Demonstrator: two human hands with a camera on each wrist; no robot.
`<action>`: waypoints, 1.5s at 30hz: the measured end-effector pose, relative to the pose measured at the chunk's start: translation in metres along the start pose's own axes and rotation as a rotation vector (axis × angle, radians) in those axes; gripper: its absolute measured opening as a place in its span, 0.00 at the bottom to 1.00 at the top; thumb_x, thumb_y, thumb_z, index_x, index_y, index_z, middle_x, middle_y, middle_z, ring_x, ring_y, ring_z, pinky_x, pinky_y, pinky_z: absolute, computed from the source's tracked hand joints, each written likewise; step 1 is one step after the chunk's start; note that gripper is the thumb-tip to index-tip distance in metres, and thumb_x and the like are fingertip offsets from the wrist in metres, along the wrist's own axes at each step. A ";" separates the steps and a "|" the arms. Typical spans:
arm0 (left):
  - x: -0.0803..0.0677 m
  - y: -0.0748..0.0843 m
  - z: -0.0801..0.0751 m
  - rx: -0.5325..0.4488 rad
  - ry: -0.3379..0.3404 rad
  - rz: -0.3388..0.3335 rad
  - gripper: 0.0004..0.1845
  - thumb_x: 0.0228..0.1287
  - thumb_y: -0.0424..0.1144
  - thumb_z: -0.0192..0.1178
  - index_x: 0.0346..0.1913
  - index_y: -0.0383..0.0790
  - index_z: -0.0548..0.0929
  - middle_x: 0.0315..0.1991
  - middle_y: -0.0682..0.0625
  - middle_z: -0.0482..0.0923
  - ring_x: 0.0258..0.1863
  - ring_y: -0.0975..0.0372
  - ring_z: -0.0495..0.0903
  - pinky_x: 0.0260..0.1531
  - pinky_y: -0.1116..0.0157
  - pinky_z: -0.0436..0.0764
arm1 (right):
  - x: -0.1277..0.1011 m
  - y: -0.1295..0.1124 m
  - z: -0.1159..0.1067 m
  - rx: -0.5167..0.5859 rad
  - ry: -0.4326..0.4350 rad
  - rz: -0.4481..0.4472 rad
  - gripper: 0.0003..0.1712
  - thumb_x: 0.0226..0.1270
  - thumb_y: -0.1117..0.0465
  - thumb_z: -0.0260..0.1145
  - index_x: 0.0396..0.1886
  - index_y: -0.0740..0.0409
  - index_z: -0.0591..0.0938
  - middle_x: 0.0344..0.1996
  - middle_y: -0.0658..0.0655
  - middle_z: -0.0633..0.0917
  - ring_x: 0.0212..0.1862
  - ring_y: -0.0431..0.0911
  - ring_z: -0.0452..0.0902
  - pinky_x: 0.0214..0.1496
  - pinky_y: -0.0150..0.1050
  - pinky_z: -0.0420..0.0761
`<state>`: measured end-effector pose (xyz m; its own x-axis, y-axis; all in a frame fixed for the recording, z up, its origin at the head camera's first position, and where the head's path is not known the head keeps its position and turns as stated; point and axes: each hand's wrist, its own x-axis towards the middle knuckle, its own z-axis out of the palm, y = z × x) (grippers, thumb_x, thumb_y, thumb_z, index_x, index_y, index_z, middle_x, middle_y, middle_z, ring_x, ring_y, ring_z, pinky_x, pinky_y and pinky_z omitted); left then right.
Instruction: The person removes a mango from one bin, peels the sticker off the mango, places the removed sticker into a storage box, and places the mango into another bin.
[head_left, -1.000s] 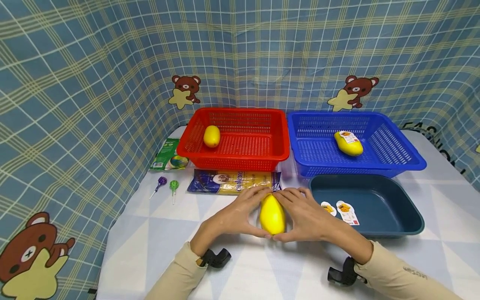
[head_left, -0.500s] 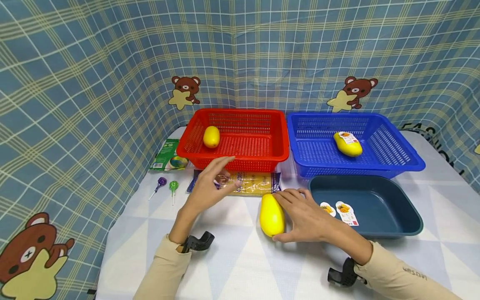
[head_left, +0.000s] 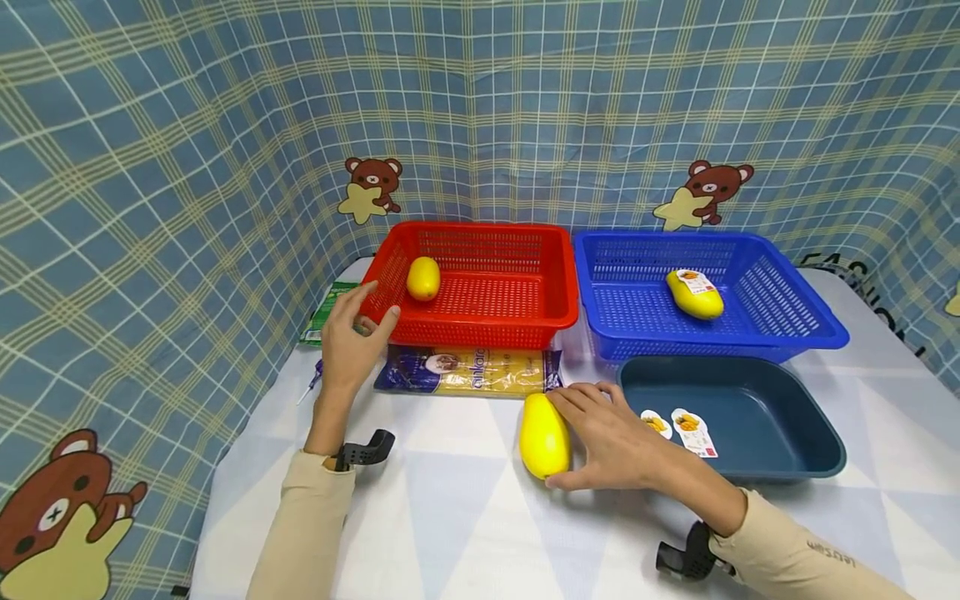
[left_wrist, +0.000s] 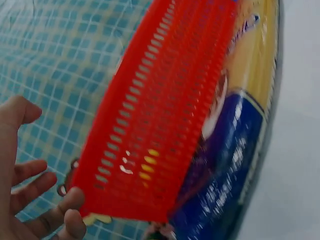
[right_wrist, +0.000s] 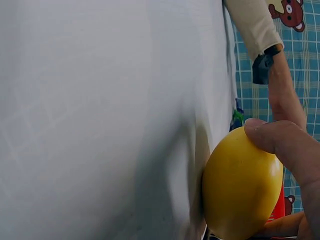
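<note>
Yellow smooth oblong mango (head_left: 544, 433)

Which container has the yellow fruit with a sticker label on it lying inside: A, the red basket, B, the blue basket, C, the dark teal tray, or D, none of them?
B: the labelled yellow fruit lies in the blue basket, while the red basket holds a plain yellow fruit and the dark teal tray holds only loose stickers.
</note>
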<state>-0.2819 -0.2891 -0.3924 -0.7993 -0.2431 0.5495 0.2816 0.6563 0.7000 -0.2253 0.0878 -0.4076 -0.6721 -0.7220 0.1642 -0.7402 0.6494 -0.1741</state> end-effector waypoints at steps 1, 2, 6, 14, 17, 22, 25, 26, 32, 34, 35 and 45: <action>0.000 -0.004 -0.001 0.013 0.006 -0.022 0.30 0.65 0.53 0.65 0.68 0.47 0.77 0.65 0.49 0.72 0.31 0.56 0.79 0.34 0.62 0.78 | 0.000 -0.001 0.000 0.004 -0.003 0.004 0.63 0.43 0.25 0.73 0.71 0.61 0.71 0.64 0.57 0.76 0.65 0.54 0.67 0.67 0.62 0.58; 0.000 -0.008 -0.001 0.019 0.012 -0.043 0.31 0.66 0.54 0.64 0.69 0.46 0.76 0.66 0.49 0.72 0.32 0.55 0.79 0.35 0.61 0.78 | -0.001 -0.001 0.001 0.008 -0.006 0.008 0.63 0.43 0.25 0.73 0.71 0.61 0.71 0.64 0.56 0.76 0.65 0.54 0.67 0.67 0.62 0.58; -0.003 -0.022 0.001 0.047 0.015 -0.104 0.32 0.66 0.53 0.64 0.71 0.44 0.74 0.69 0.48 0.69 0.37 0.52 0.80 0.40 0.58 0.78 | -0.004 -0.004 0.003 0.028 -0.012 0.021 0.63 0.41 0.25 0.74 0.71 0.60 0.71 0.64 0.56 0.77 0.65 0.54 0.67 0.67 0.63 0.58; -0.004 -0.033 0.008 0.020 0.036 -0.124 0.30 0.68 0.48 0.65 0.69 0.43 0.75 0.70 0.51 0.70 0.39 0.49 0.83 0.44 0.50 0.81 | -0.005 -0.002 0.002 0.059 0.052 0.020 0.64 0.39 0.22 0.73 0.70 0.59 0.73 0.64 0.54 0.78 0.65 0.53 0.69 0.67 0.61 0.59; -0.003 -0.033 0.006 0.027 0.048 -0.142 0.31 0.67 0.51 0.65 0.69 0.43 0.75 0.71 0.53 0.70 0.40 0.49 0.83 0.45 0.49 0.81 | 0.000 0.000 -0.004 0.066 0.071 -0.004 0.63 0.42 0.21 0.71 0.70 0.59 0.73 0.63 0.55 0.78 0.65 0.53 0.69 0.65 0.60 0.61; 0.000 -0.033 0.005 0.023 0.057 -0.154 0.32 0.67 0.53 0.64 0.70 0.45 0.75 0.71 0.54 0.69 0.42 0.49 0.82 0.47 0.50 0.80 | 0.012 0.003 -0.019 0.096 0.080 -0.034 0.63 0.43 0.22 0.71 0.71 0.58 0.72 0.64 0.54 0.77 0.66 0.52 0.67 0.65 0.58 0.60; 0.001 -0.034 0.007 0.013 0.052 -0.154 0.32 0.67 0.54 0.64 0.71 0.44 0.74 0.72 0.54 0.68 0.44 0.47 0.82 0.50 0.49 0.79 | 0.018 0.003 -0.027 0.121 0.093 -0.039 0.62 0.43 0.22 0.71 0.71 0.57 0.72 0.65 0.53 0.77 0.66 0.52 0.66 0.64 0.57 0.60; 0.001 -0.033 0.007 0.012 0.051 -0.156 0.33 0.67 0.54 0.64 0.71 0.44 0.74 0.72 0.54 0.68 0.44 0.47 0.82 0.50 0.49 0.79 | 0.020 0.003 -0.029 0.130 0.098 -0.042 0.62 0.43 0.23 0.71 0.71 0.57 0.72 0.65 0.53 0.76 0.66 0.52 0.66 0.64 0.56 0.60; 0.000 -0.033 0.010 0.017 0.055 -0.154 0.32 0.67 0.53 0.64 0.70 0.43 0.74 0.72 0.52 0.68 0.45 0.48 0.80 0.49 0.52 0.78 | 0.031 0.003 -0.042 0.145 0.116 -0.068 0.59 0.45 0.26 0.73 0.71 0.58 0.72 0.65 0.54 0.77 0.66 0.53 0.66 0.61 0.56 0.63; -0.001 -0.033 0.011 0.022 0.054 -0.153 0.32 0.68 0.53 0.64 0.70 0.43 0.74 0.72 0.52 0.68 0.45 0.49 0.80 0.49 0.54 0.78 | 0.034 0.004 -0.047 0.143 0.123 -0.069 0.59 0.45 0.27 0.74 0.70 0.59 0.72 0.65 0.54 0.77 0.66 0.53 0.66 0.62 0.57 0.63; -0.001 -0.034 0.011 0.022 0.053 -0.153 0.32 0.68 0.53 0.64 0.70 0.44 0.74 0.72 0.53 0.68 0.44 0.49 0.80 0.48 0.55 0.78 | 0.036 0.004 -0.050 0.141 0.127 -0.068 0.59 0.45 0.28 0.74 0.70 0.59 0.72 0.64 0.55 0.77 0.66 0.53 0.66 0.62 0.57 0.63; -0.002 -0.035 0.010 0.011 0.059 -0.153 0.33 0.67 0.54 0.64 0.70 0.43 0.74 0.72 0.53 0.68 0.46 0.49 0.80 0.49 0.54 0.79 | 0.055 0.010 -0.069 0.159 0.146 -0.069 0.58 0.45 0.31 0.77 0.70 0.60 0.72 0.63 0.56 0.78 0.65 0.54 0.66 0.62 0.59 0.62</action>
<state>-0.2953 -0.3045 -0.4225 -0.7994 -0.3822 0.4635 0.1532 0.6163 0.7724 -0.2709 0.0709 -0.3330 -0.6243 -0.7135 0.3180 -0.7799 0.5457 -0.3067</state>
